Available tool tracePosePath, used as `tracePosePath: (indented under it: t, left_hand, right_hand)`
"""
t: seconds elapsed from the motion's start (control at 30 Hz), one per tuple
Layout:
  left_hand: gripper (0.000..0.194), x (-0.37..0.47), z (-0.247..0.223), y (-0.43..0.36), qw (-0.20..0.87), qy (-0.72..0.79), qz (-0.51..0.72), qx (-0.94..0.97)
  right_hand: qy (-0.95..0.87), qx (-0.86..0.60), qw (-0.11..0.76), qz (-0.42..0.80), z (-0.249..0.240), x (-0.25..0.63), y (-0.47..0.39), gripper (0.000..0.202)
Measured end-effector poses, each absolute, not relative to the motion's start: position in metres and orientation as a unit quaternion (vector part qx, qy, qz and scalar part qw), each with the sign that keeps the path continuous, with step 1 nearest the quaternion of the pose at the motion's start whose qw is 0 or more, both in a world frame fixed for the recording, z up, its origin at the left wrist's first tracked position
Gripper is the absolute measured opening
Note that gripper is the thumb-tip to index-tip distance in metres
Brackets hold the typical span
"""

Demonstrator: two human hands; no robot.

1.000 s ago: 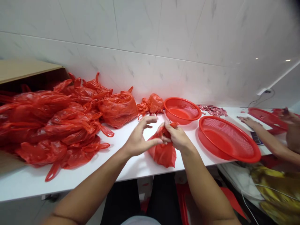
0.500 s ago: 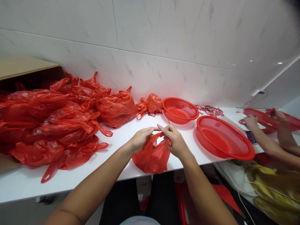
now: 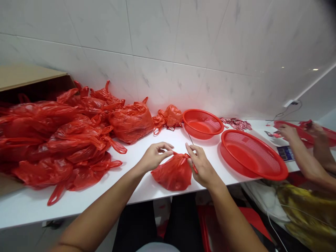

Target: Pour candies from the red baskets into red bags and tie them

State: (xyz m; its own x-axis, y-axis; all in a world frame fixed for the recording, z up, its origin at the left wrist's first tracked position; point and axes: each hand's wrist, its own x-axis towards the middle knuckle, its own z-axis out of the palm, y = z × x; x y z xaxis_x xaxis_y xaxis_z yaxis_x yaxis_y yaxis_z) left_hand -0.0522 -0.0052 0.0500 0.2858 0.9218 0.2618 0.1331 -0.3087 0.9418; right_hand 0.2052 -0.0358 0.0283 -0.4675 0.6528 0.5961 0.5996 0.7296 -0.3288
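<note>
A small filled red plastic bag rests at the front edge of the white table, its top gathered into a twist or knot. My left hand pinches one handle end of the bag between thumb and fingertips. On the other side, my right hand has its fingers closed at the gathered neck. A thin dark shaft sticks up from the right hand, and a bit of red shows below its fingers; the tool's kind cannot be made out.
Many tied red bags are piled at left, by a cardboard box. Two red plastic baskets stand at right. Patterned pink packets lie by the wall. At far right a co-worker's hands handle small items.
The open handle loop has been drawn tight into a gathered neck. My hands have moved slightly apart, the left one now pulling a handle end outward.
</note>
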Motion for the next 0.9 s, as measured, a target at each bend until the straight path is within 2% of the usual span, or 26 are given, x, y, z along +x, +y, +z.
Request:
tracePosePath:
  t: [0.13, 0.3, 0.5, 0.6, 0.63, 0.77, 0.83, 0.9]
  left_hand:
    - [0.033, -0.105, 0.022, 0.001, 0.316, 0.504, 0.434, 0.676]
    - [0.039, -0.128, -0.007, -0.009, 0.361, 0.539, 0.418, 0.636]
    - [0.032, -0.099, 0.020, -0.025, 0.435, 0.469, 0.474, 0.605]
    - [0.031, -0.086, 0.024, -0.028, 0.487, 0.427, 0.479, 0.592]
    - [0.036, -0.083, 0.021, -0.028, 0.507, 0.418, 0.480, 0.581]
    - [0.088, -0.073, -0.008, -0.022, 0.570, 0.459, 0.437, 0.523]
    - [0.091, -0.070, -0.023, -0.018, 0.574, 0.502, 0.411, 0.500]
    - [0.081, -0.068, -0.032, -0.013, 0.565, 0.524, 0.406, 0.491]
  right_hand:
    - [-0.812, -0.448, 0.363, 0.095, -0.017, 0.246, -0.055, 0.026]
    - [-0.747, -0.508, 0.367, 0.222, -0.052, 0.263, -0.076, 0.036]
    - [-0.651, -0.447, 0.475, 0.388, -0.030, 0.246, -0.078, 0.046]
    - [-0.605, -0.394, 0.501, 0.477, -0.024, 0.230, -0.075, 0.048]
    - [-0.592, -0.384, 0.505, 0.497, -0.024, 0.225, -0.074, 0.048]
    - [-0.530, -0.353, 0.536, 0.553, -0.027, 0.206, -0.070, 0.049]
    - [-0.498, -0.335, 0.558, 0.573, -0.029, 0.202, -0.068, 0.051]
    - [-0.477, -0.318, 0.580, 0.579, -0.031, 0.200, -0.067, 0.052]
